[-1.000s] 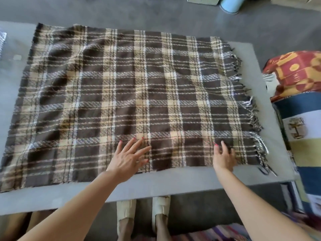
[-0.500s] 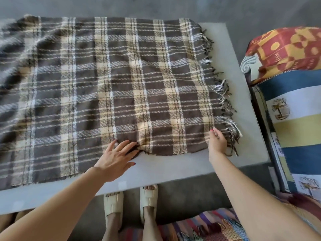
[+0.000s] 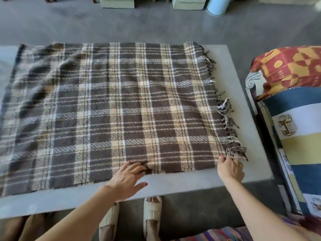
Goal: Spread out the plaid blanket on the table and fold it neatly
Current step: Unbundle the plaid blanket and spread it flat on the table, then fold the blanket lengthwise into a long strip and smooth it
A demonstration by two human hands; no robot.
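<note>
The brown, cream and white plaid blanket (image 3: 121,108) lies spread flat over the grey table (image 3: 243,171), its fringe along the right side. My left hand (image 3: 126,178) rests at the near hem, fingers pinching a small bunch of the edge. At the near right corner, beside the fringe, my right hand (image 3: 229,167) grips the blanket's corner. The blanket's left part looks rumpled and blurred.
A sofa or bench with a striped cover (image 3: 298,136) and a red and yellow cushion (image 3: 288,66) stands close on the right. Pale boxes (image 3: 116,1) and a light blue bin (image 3: 217,6) sit on the floor beyond the table. My sandalled feet (image 3: 132,221) are under the near edge.
Both hands slid from flat on the blanket back to its near edge; the left now pinches the hem and the right has closed on the fringed corner. The camera view has shifted.
</note>
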